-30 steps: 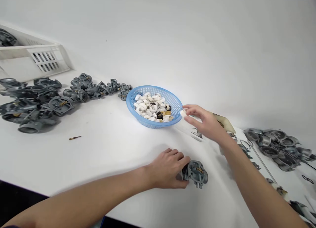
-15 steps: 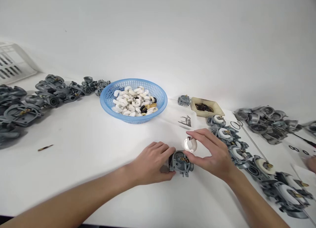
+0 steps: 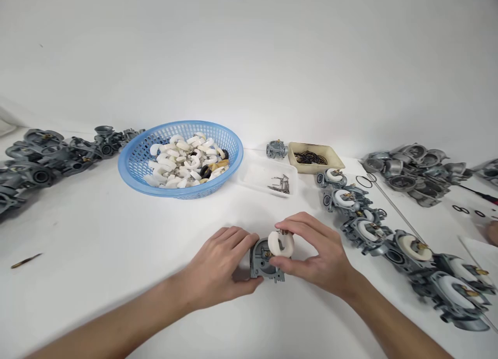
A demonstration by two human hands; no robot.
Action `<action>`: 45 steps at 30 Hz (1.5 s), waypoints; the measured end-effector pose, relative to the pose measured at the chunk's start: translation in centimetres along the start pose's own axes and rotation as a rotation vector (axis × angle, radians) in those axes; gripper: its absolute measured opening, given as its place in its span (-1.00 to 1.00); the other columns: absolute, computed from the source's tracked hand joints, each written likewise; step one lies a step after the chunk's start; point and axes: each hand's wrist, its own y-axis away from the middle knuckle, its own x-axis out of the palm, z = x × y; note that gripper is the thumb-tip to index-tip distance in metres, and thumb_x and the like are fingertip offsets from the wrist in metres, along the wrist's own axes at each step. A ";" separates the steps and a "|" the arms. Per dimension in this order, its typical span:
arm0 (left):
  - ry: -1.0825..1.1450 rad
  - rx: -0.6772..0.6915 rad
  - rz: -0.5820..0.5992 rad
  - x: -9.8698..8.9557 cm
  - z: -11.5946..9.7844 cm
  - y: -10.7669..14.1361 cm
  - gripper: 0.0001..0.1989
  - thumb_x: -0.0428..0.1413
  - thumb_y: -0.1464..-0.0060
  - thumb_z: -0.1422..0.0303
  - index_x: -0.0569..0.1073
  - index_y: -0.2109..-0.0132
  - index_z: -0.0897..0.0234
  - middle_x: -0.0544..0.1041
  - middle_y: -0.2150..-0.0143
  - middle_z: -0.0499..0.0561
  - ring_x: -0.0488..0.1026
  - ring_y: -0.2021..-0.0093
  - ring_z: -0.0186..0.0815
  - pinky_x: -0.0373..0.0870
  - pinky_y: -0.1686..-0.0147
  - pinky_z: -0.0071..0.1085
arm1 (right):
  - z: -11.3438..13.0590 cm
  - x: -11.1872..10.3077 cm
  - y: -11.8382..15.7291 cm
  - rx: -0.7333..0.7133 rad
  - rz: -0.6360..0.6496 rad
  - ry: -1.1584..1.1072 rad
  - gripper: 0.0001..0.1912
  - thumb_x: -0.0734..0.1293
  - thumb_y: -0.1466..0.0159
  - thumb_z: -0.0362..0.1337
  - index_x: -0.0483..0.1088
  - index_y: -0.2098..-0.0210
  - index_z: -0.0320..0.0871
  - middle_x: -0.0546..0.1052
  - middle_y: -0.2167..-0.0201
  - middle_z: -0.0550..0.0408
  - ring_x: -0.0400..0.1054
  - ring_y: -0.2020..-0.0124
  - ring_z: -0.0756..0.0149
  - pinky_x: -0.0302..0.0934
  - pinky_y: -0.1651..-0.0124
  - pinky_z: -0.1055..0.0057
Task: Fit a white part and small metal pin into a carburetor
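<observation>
Fingers of the right hand [image 3: 317, 255] pinch a white float [image 3: 280, 243] and set it against the open face of a grey carburetor body [image 3: 261, 259], so this grip is pressed together on the float from above and below. The left hand [image 3: 218, 263] curls closed around the left side of the same body and pins it on the desk [image 3: 97, 255], seemingly to keep it from sliding while the float is lined up. The body sits near the person, in the middle of the desk. Farther off and to the left stands a blue basket [image 3: 132, 164] heaped with more white floats, within easy reach. Right of it lies a clear tray [image 3: 254, 175] with small metal pins, then a tan dish [image 3: 330, 159] of dark rings. A row of carburetors with floats fitted [image 3: 369, 229] runs down the right side, face up. Bare grey bodies [image 3: 39, 159] pile up at far left, and a heap of metal bowls [image 3: 416, 169] lies at far right.
</observation>
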 end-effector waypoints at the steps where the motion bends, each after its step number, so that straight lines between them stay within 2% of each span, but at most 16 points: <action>1: 0.000 -0.006 -0.008 0.0 0.0 0.0 -0.49 0.30 -0.07 0.22 0.33 -0.11 0.22 0.55 0.02 0.10 0.52 0.03 -0.04 0.47 0.00 -0.06 | 0.1 0.1 0.0 -0.004 -0.010 0.014 -0.58 0.57 -0.21 -0.17 0.46 0.01 -0.15 0.56 0.23 -0.01 0.46 0.26 0.19 0.42 0.22 0.25; 5: 0.002 -0.031 -0.013 0.1 -0.2 -0.1 -0.50 0.32 -0.04 0.21 0.34 -0.07 0.20 0.55 0.06 0.06 0.53 0.09 -0.07 0.48 0.06 -0.09 | 0.6 0.6 -0.2 -0.027 -0.055 0.079 -0.64 0.53 -0.25 -0.09 0.46 0.09 -0.14 0.55 0.33 0.01 0.43 0.36 0.20 0.39 0.33 0.24; 8: 0.000 -0.031 -0.044 0.2 -0.3 0.0 -0.42 0.35 0.02 0.16 0.34 -0.09 0.19 0.56 0.04 0.07 0.54 0.09 -0.06 0.49 0.08 -0.11 | 0.9 1.0 -0.3 -0.049 -0.094 0.117 -0.66 0.50 -0.28 -0.05 0.46 0.11 -0.13 0.55 0.37 0.01 0.41 0.40 0.21 0.37 0.37 0.25; 12: -0.050 0.072 -0.247 0.3 -0.7 0.1 -0.29 0.35 0.04 0.06 0.31 -0.16 0.28 0.56 -0.02 0.18 0.53 0.02 0.00 0.47 0.02 -0.09 | 1.2 1.3 -0.2 -0.081 -0.149 0.137 -0.64 0.49 -0.29 -0.03 0.45 0.10 -0.14 0.55 0.40 0.00 0.39 0.43 0.22 0.34 0.40 0.25; 15: -0.132 0.183 -0.396 0.2 -1.3 0.1 -0.47 0.31 -0.08 0.20 0.37 -0.11 0.33 0.58 0.05 0.19 0.53 0.04 -0.04 0.46 0.04 -0.14 | 1.5 1.4 -0.1 -0.112 -0.203 0.170 -0.62 0.48 -0.29 -0.01 0.45 0.11 -0.15 0.53 0.43 0.00 0.37 0.46 0.22 0.29 0.43 0.25; 18: -0.191 0.238 -0.469 0.0 -2.0 -0.2 -0.65 0.25 -0.13 0.36 0.42 -0.04 0.35 0.61 0.13 0.16 0.54 0.08 -0.08 0.44 0.09 -0.19 | 1.9 1.5 -0.1 -0.126 -0.243 0.204 -0.62 0.47 -0.30 0.02 0.45 0.12 -0.15 0.52 0.45 0.01 0.35 0.48 0.22 0.23 0.44 0.24; 21: -0.222 0.250 -0.532 -0.2 -2.5 -0.6 -0.68 0.24 -0.13 0.36 0.44 -0.01 0.36 0.62 0.18 0.14 0.55 0.13 -0.08 0.43 0.15 -0.20 | 2.4 1.6 -0.3 -0.094 -0.258 0.192 -0.64 0.48 -0.30 0.01 0.44 0.13 -0.13 0.53 0.45 0.04 0.37 0.48 0.22 0.22 0.41 0.22; 27: -0.318 0.245 -0.609 -0.8 -2.7 -0.9 -0.72 0.24 -0.14 0.32 0.46 0.04 0.35 0.62 0.23 0.14 0.55 0.17 -0.06 0.40 0.18 -0.16 | 3.1 1.9 -0.4 0.014 -0.213 0.136 -0.65 0.53 -0.25 -0.04 0.42 0.15 -0.08 0.52 0.48 0.12 0.36 0.49 0.22 0.18 0.37 0.22; 31: -0.320 0.255 -0.606 -0.8 -2.8 -0.9 -0.72 0.21 -0.20 0.27 0.46 0.03 0.35 0.61 0.22 0.15 0.56 0.18 -0.06 0.39 0.19 -0.17 | 3.3 2.0 -0.3 0.038 -0.186 0.124 -0.70 0.51 -0.27 -0.09 0.41 0.15 -0.08 0.52 0.48 0.13 0.36 0.48 0.23 0.16 0.33 0.22; 35: -0.140 0.173 -0.579 -0.7 -3.0 -1.0 -0.65 0.22 -0.22 0.22 0.41 -0.06 0.30 0.61 0.19 0.12 0.56 0.18 -0.12 0.45 0.17 -0.21 | 3.0 1.4 0.0 0.057 -0.127 0.070 -0.75 0.40 -0.34 -0.09 0.41 0.12 -0.10 0.52 0.43 0.11 0.35 0.44 0.22 0.14 0.31 0.22; 39: 0.060 0.054 -0.505 -0.4 -2.8 -1.0 -0.66 0.21 -0.20 0.31 0.40 -0.09 0.23 0.58 0.12 0.11 0.55 0.16 -0.16 0.51 0.16 -0.25 | 2.0 0.6 0.2 0.064 -0.037 -0.023 -0.85 0.29 -0.35 -0.33 0.42 0.09 -0.10 0.55 0.34 0.09 0.39 0.35 0.22 0.19 0.23 0.19; 45: 0.086 0.086 -0.400 -0.2 -2.1 -0.6 -0.65 0.21 -0.18 0.30 0.42 -0.09 0.22 0.56 0.08 0.14 0.55 0.13 -0.14 0.54 0.14 -0.23 | 0.3 -0.1 0.2 0.036 0.007 -0.057 -0.80 0.24 -0.35 -0.39 0.43 0.08 -0.10 0.56 0.29 0.04 0.41 0.31 0.18 0.23 0.25 0.20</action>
